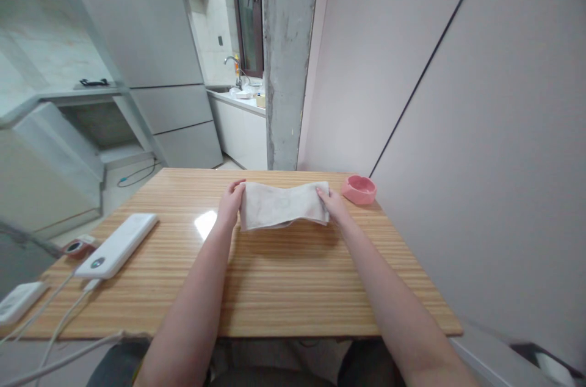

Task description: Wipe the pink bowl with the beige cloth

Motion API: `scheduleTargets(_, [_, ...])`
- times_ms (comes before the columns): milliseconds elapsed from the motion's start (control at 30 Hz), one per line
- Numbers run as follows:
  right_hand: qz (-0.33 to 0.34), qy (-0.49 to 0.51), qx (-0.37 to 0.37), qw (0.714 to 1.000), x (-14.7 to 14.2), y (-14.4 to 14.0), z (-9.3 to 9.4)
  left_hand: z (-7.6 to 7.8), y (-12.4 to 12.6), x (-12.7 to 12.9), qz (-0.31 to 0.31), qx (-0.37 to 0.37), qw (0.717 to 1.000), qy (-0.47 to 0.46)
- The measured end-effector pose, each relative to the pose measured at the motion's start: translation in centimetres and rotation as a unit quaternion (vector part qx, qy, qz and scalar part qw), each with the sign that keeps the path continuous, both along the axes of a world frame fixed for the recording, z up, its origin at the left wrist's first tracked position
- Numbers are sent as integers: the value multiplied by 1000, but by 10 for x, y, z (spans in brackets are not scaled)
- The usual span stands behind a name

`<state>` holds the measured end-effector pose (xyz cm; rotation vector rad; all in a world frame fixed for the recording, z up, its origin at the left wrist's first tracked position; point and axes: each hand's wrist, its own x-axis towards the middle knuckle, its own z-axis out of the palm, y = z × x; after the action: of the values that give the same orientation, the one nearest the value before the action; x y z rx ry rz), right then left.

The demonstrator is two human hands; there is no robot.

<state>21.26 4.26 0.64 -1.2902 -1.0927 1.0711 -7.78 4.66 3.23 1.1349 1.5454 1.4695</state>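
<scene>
A folded whitish cloth (284,205) is stretched sideways between my two hands, over the far half of the wooden table (293,289). My left hand (232,202) grips its left end, fingers curled around the edge. At the other end, my right hand (333,202) pinches the cloth, with the thumb lying on its face. The middle of the cloth sags slightly, and its lower edge shows more than one layer. A shadow falls on the tabletop beneath it, so it appears raised off the surface.
A pink bowl-like dish (359,190) sits at the table's far right corner, near the wall. On the left lie a white power bank (118,246) with cables, a roll of tape (77,248) and a white power strip (21,301). A concrete pillar (289,57) stands behind the table.
</scene>
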Motion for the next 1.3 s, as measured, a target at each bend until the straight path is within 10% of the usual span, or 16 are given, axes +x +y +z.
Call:
scheduleTargets(133, [-57,-333,-28,941,27,5,-6,-14,2,-15,24,-82,961,262])
scheduleTargets(333, [-19,-449,-26,893,23,6,-16,-23,-6,14,-64,-70,965,243])
scheduleTargets(600, [-6,-455,-69,888,22,3,-12,-17,-11,15,-12,-50,952,302])
scheduleTargets(800, [16,-451,-34,892,5,-2,-13,-9,-10,5,-21,-108,978,177])
scheduleTargets(967, [13,-387,19,922,-21,-4,-19,-3,-15,24,20,87,987,137])
scheduleTargets(1300, [120,-96,-61,986,-42,-3,-23,-34,-32,95,-227,175,921,263])
